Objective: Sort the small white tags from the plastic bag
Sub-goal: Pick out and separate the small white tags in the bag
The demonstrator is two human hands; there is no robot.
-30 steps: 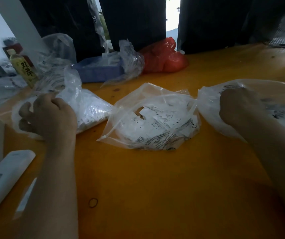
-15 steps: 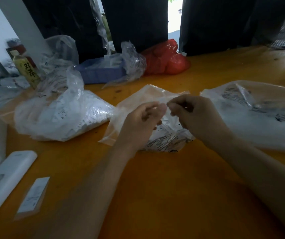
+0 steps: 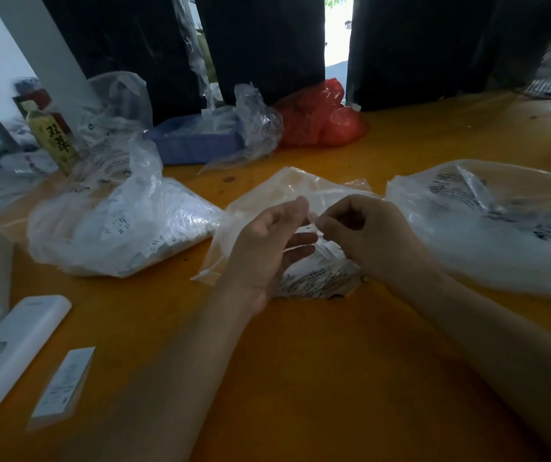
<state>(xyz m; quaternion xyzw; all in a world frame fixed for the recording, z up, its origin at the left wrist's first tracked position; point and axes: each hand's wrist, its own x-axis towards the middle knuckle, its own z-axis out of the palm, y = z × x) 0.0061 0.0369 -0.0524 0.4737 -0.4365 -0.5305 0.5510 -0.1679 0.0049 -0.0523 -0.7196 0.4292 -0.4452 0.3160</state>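
Holding perhaps tags (image 3: 325,250), middle bag (image 3: 300,188), hands

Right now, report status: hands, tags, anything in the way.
Left hand open, fingers straight. Right hand pinching small white tag over middle bag. Nothing blocking; full bags either side.

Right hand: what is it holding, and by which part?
The right hand pinches a small white tag at its upper end, over the middle bag.
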